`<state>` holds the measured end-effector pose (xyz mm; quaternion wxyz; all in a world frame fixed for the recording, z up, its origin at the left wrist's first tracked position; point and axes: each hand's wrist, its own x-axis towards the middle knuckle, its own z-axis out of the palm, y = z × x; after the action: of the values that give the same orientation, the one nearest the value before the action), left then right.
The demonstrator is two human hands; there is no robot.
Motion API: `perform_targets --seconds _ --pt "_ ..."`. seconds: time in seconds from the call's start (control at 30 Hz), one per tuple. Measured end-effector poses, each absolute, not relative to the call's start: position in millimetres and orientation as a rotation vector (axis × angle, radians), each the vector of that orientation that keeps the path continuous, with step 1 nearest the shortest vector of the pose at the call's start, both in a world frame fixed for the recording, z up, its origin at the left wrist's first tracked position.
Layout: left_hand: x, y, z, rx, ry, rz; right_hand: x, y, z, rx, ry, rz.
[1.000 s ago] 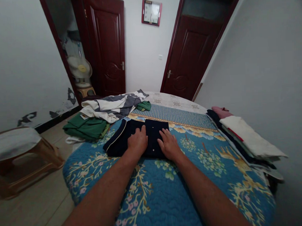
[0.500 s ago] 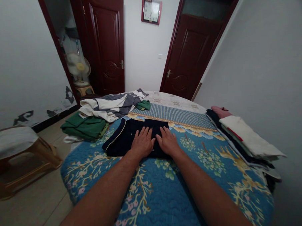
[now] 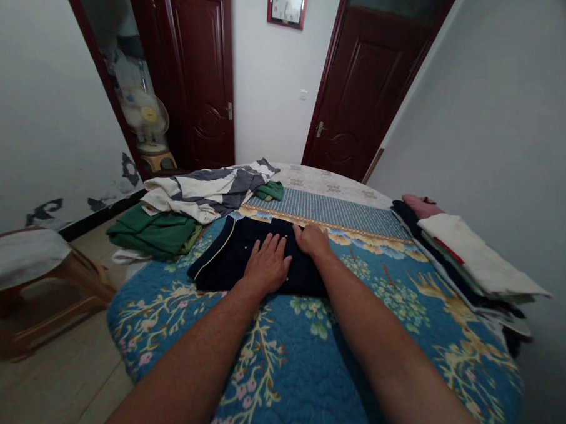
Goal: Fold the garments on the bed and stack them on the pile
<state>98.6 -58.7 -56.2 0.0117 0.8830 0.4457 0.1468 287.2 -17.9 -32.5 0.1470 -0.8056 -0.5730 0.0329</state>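
Note:
A folded navy shirt (image 3: 224,258) lies on the blue floral quilted cover, with a pale-piped edge at its left and small light buttons. My left hand (image 3: 268,262) rests flat on the middle of it, fingers spread. At the shirt's right far corner is my right hand (image 3: 312,241), its fingers bent around the edge and its thumb on the cloth. The fingertips of that hand are partly hidden.
Beyond the shirt to the left, a grey-and-white striped garment (image 3: 216,187) lies over green clothing (image 3: 155,230). A stack of folded clothes (image 3: 482,253) sits along the right edge. A stool (image 3: 46,266) stands on the floor at left.
My right hand has gone from lying flat on the shirt to its right far edge, with the fingers now curled. My left hand stays flat. The view has tilted down slightly.

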Motion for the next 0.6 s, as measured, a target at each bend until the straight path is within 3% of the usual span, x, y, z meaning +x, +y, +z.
perform_targets --seconds 0.3,0.6 --pt "99 -59 -52 2.691 1.385 0.472 285 -44 -43 -2.175 -1.645 -0.074" --pt "98 -60 -49 2.696 1.385 0.468 286 -98 -51 -2.209 -1.740 0.051"
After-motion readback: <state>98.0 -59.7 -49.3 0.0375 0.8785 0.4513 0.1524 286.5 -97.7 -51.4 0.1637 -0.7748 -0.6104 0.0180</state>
